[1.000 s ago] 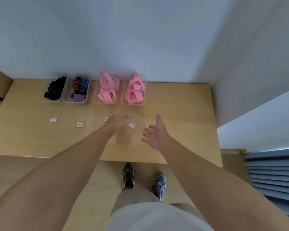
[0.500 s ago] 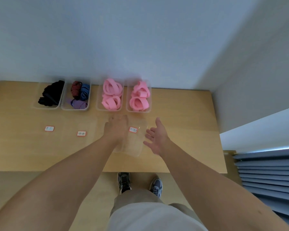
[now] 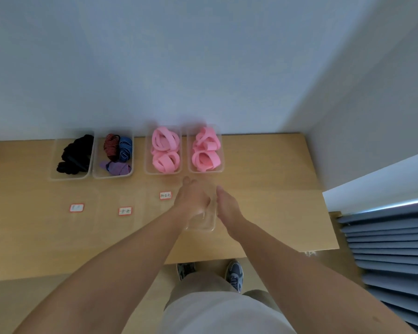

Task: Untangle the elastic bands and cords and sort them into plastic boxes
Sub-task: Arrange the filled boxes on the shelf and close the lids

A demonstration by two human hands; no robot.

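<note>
Four clear plastic boxes stand in a row by the wall. The left box [image 3: 70, 176] holds black cords [image 3: 76, 155]. The second box [image 3: 112, 175] holds red-striped, blue-striped and purple bands [image 3: 118, 150]. The other two boxes [image 3: 163, 172] [image 3: 221, 150] hold pink elastic bands [image 3: 165, 150] [image 3: 205, 150]. In front of the right pink box lies a clear plastic lid [image 3: 200, 224]. My left hand [image 3: 192, 200] rests on top of it with fingers stretched forward. Against the lid's right side stands my right hand [image 3: 227, 206], fingers straight.
Three red-edged labels [image 3: 76, 208] [image 3: 125, 210] [image 3: 165, 195] lie on the wooden table [image 3: 275, 201], each on a faint clear lid. The wall runs behind the boxes. Blue blinds [image 3: 391, 249] are at the right. My shoes [image 3: 234, 276] show below the table's front edge.
My right hand has closed in from the right until it stands against the lid's side. The left hand stays on the lid. The view has shifted slightly.
</note>
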